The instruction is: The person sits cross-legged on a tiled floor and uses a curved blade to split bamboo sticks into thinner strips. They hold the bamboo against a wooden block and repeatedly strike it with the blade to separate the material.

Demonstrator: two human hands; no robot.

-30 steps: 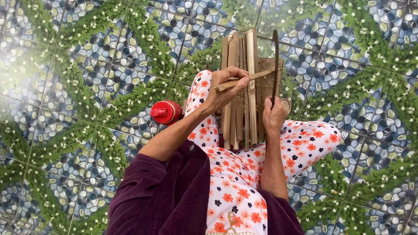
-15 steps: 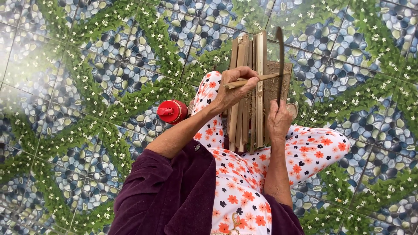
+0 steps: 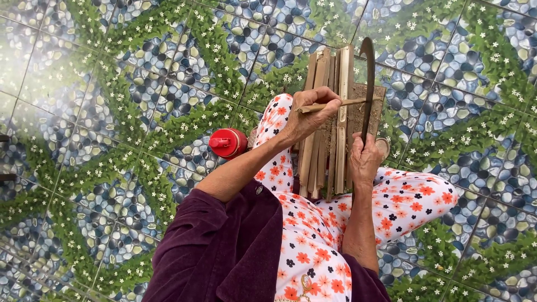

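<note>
- Thin pale bamboo sliver (image 3: 335, 104): pinched in the left hand (image 3: 307, 114), lying crosswise over the bundle of split bamboo slats (image 3: 327, 128).
- Right hand (image 3: 364, 158): fingers wrapped round the dark curved knife (image 3: 367, 84), blade upright beside the sliver's far end.
- Since a second ago, both grips look unchanged; only the view has shifted.
- Red bottle cap (image 3: 226, 143): on the patterned floor tile (image 3: 112, 112), outside the left forearm.

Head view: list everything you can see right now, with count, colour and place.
bamboo slats: a bundle, tan, lying between the knees
thin bamboo strip: one, tan, held crosswise over the bundle
curved knife: one, dark blade, upright beside the bundle
wooden block: one, brown, under the blade
red-capped container: one, red, on the floor left of the knee
tiled floor: pebble and leaf pattern, blue-green
left hand: grips the strip
right hand: grips the knife handle
</note>
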